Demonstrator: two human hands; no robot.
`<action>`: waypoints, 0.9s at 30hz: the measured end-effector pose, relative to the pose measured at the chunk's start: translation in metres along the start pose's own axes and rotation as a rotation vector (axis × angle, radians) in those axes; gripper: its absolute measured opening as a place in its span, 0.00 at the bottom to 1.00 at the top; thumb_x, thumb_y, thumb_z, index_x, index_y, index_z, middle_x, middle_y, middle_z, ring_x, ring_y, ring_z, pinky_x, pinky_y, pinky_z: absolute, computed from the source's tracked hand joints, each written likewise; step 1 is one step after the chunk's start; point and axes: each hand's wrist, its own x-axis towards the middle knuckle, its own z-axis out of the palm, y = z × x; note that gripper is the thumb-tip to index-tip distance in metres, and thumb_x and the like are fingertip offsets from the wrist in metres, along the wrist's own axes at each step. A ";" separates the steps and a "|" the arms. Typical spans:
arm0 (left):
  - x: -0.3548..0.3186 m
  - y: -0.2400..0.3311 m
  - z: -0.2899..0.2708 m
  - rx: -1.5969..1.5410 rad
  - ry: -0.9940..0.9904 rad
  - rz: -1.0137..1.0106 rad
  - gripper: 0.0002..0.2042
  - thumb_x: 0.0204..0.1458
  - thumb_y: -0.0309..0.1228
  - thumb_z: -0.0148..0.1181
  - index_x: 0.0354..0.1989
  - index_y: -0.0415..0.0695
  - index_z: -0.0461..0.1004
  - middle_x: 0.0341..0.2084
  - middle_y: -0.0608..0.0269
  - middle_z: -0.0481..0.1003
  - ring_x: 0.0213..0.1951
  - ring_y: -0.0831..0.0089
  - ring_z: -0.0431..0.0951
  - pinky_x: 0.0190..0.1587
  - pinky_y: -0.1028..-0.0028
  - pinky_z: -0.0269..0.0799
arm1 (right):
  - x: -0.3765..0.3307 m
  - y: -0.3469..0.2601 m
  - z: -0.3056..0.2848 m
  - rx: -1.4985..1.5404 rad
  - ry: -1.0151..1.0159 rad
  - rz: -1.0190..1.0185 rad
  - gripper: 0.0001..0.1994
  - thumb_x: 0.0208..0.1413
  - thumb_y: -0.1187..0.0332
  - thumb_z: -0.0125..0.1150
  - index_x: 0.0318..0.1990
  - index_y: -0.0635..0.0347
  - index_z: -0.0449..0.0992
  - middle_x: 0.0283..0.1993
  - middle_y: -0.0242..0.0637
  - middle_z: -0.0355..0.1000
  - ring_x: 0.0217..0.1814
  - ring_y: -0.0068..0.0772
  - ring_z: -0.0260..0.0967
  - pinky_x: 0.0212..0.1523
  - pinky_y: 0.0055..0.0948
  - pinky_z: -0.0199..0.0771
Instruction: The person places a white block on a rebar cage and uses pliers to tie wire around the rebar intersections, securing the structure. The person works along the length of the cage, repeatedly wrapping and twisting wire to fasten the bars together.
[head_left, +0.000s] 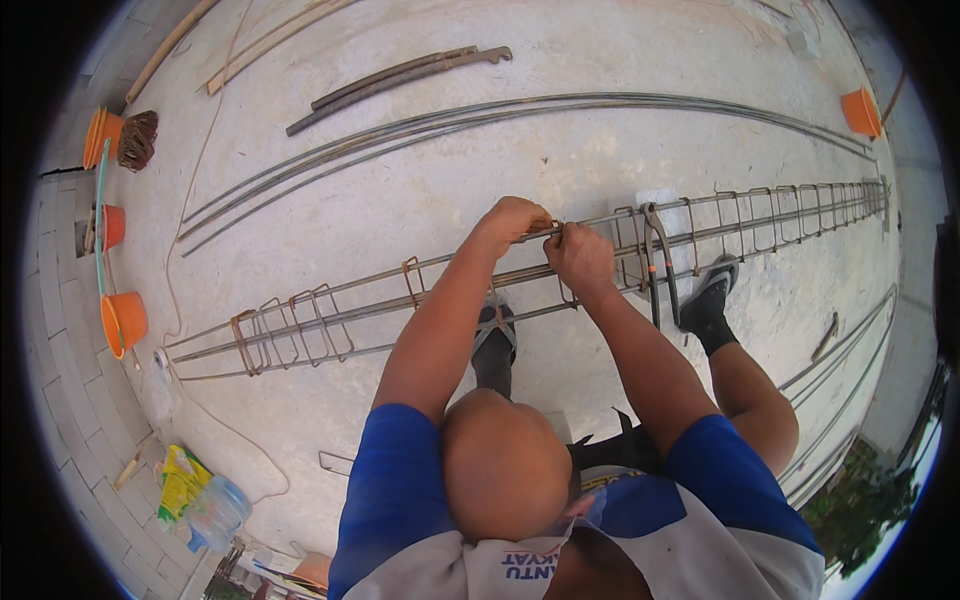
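Note:
A long steel rebar cage (712, 235) with square stirrups runs across the floor before me. My left hand (512, 218) reaches its far upper bar, fingers closed in a pinch. Close beside it on the right, my right hand (582, 258) is also closed at that bar. A small rusty bit shows between the fingertips, too small to name. Just right of my right hand, pincers (654, 290) with dark, orange-marked handles hang over the cage's bars. Several rusty stirrups (292, 325) stand bunched around the bars at the left end.
A pale block (657, 200) supports the cage near the pincers. Beyond lie long loose bars (500, 106) and thick steel bars (400, 88). Orange buckets (124, 325) and a rusty wire bundle (137, 140) line the left wall. My sandaled feet (708, 295) straddle the cage's near side.

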 end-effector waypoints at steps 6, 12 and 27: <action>-0.003 -0.005 0.008 -0.079 0.130 0.120 0.22 0.44 0.31 0.62 0.50 0.40 0.70 0.35 0.58 0.78 0.40 0.68 0.76 0.43 0.70 0.69 | -0.001 0.000 -0.001 0.004 -0.021 -0.002 0.11 0.48 0.64 0.56 0.23 0.62 0.75 0.27 0.47 0.74 0.27 0.49 0.74 0.31 0.44 0.75; -0.036 -0.015 0.031 0.107 0.276 0.450 0.14 0.50 0.23 0.53 0.46 0.39 0.64 0.37 0.52 0.79 0.38 0.63 0.78 0.42 0.69 0.71 | -0.002 0.001 0.000 -0.003 -0.042 -0.006 0.11 0.49 0.64 0.57 0.24 0.62 0.74 0.26 0.47 0.74 0.27 0.50 0.74 0.31 0.45 0.75; -0.045 -0.022 0.032 0.274 0.351 0.648 0.14 0.46 0.18 0.50 0.43 0.39 0.63 0.36 0.51 0.80 0.33 0.56 0.78 0.37 0.65 0.71 | 0.091 -0.010 -0.087 -0.537 -0.563 -0.580 0.08 0.50 0.69 0.56 0.33 0.57 0.80 0.34 0.45 0.77 0.37 0.46 0.76 0.40 0.40 0.75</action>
